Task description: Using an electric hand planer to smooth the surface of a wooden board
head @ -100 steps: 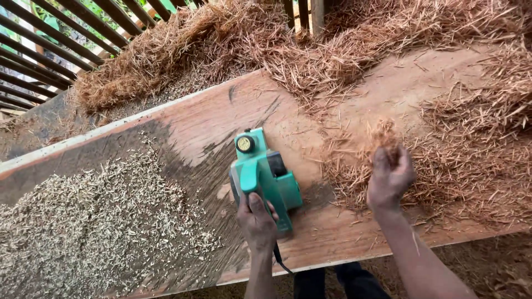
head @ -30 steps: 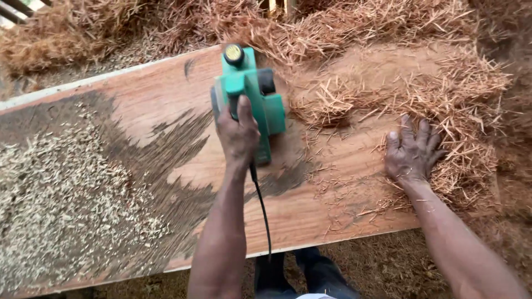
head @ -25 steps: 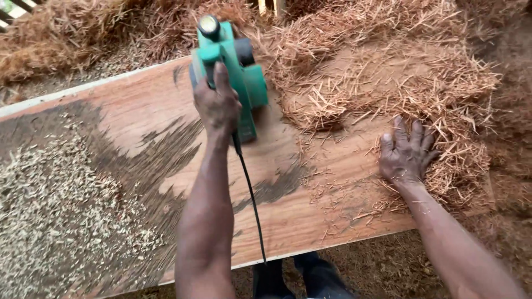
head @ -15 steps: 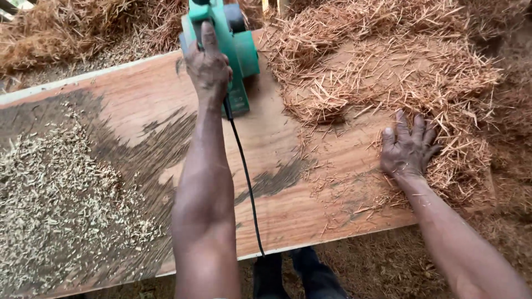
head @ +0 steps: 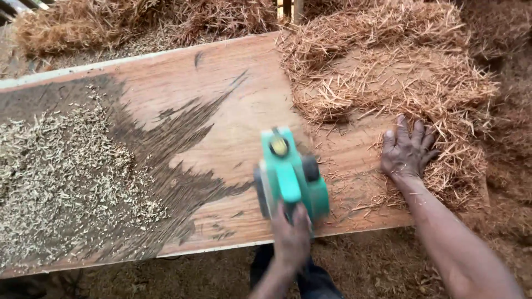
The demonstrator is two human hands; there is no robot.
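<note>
At the near edge, dirt ground strewn with shavings ran below a wide reddish wooden plank (head: 221, 138), which lay across the view and served as the counter. Its near left part stayed dark and unplaned, covered by a spread of pale wood chips (head: 61, 177); the middle showed fresh, lighter wood with dark streaks.

The left hand (head: 292, 235) had its fingers wrapped around the rear handle of a green electric planer (head: 291, 177), which sat on the plank close to the near edge, its yellow knob pointing away. The right hand (head: 407, 152) lay flat on the plank, fingers spread wide, holding nothing, touching the edge of a heap of reddish stringy shavings (head: 399, 77). That heap covered the plank's right end and blocked the far right of the board from sight. Beyond the plank, more shavings were piled against the far side.

Half a second earlier the planer had been at the far edge; it had come back to the near edge, while the right hand had stayed put
</note>
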